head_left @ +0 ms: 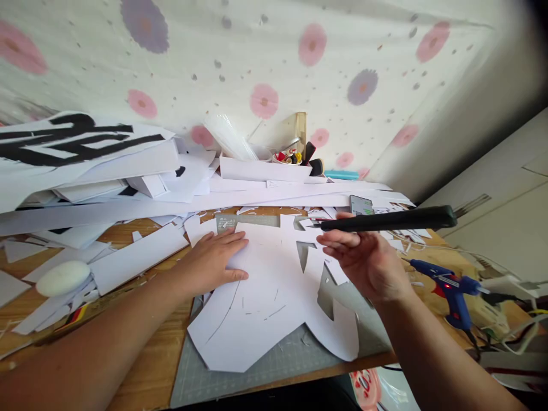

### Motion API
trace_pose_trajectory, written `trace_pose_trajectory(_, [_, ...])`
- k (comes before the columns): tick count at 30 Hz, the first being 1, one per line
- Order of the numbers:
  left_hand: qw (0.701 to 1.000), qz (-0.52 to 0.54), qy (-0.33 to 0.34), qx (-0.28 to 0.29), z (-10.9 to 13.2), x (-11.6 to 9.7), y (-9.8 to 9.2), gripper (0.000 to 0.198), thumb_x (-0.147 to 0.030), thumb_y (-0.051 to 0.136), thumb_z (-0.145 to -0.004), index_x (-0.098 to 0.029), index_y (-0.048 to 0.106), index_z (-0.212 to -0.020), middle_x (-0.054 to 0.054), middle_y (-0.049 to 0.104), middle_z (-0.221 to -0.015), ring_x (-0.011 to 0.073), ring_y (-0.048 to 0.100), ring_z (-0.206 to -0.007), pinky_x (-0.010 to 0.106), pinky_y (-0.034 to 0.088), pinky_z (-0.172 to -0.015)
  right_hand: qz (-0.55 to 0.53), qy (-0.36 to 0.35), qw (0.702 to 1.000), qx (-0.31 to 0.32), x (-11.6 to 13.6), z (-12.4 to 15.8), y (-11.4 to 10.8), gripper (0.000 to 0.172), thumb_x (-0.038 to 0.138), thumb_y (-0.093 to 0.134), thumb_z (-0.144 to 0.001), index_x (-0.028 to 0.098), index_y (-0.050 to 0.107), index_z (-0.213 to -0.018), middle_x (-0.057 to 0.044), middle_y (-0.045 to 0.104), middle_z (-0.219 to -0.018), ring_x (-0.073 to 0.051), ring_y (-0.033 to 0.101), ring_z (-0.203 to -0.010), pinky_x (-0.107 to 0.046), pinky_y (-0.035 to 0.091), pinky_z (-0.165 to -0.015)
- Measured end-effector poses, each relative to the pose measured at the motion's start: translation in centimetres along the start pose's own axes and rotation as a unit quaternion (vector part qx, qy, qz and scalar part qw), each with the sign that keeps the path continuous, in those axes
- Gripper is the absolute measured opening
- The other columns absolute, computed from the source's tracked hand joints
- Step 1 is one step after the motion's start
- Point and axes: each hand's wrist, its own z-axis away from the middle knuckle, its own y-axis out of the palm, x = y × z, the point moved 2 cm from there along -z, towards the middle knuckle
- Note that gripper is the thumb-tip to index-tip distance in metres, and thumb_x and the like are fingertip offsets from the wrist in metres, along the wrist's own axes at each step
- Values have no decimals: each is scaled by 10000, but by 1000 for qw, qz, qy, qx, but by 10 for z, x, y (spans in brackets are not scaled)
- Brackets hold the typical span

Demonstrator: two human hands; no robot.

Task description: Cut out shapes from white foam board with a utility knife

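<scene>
A large white cardboard sheet (269, 285), cut to an irregular outline with slits and notches, lies on the grey cutting mat (192, 382). My left hand (218, 257) presses flat on its upper left part, fingers spread. Above the sheet's right side, my right hand (368, 257) is closed around a black utility knife (385, 220). The knife is nearly level, its thin tip pointing left over the narrow cut strips near the top of the sheet. Whether the tip touches the cardboard I cannot tell.
A blue glue gun (454, 288) with a lit red light stands at the right among cables. A phone (361, 205) lies behind the knife. White offcuts, a white oval object (63, 278) and a long white box of tools (261, 169) surround the mat.
</scene>
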Motion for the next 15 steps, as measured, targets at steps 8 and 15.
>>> trace_pose_trajectory(8, [1000,2,-16,1,1,0,3,717,-515,631,-825,-240,450,-1461,85,188,-1623,327,126,-1511,621,70,-1186,38,-1,999,19,-33,-50,53,448,635,793,-618,221,622,-617,102,401,-343,-82,370,-313,-245,356,-391])
trace_pose_trajectory(15, [999,0,-34,23,-1,0,2,859,-547,664,-789,-196,355,-1510,107,181,-1617,306,133,-1512,599,62,-1194,71,76,984,148,-75,-58,54,356,406,789,-723,200,682,-993,29,680,-554,-176,664,-526,-307,532,-574])
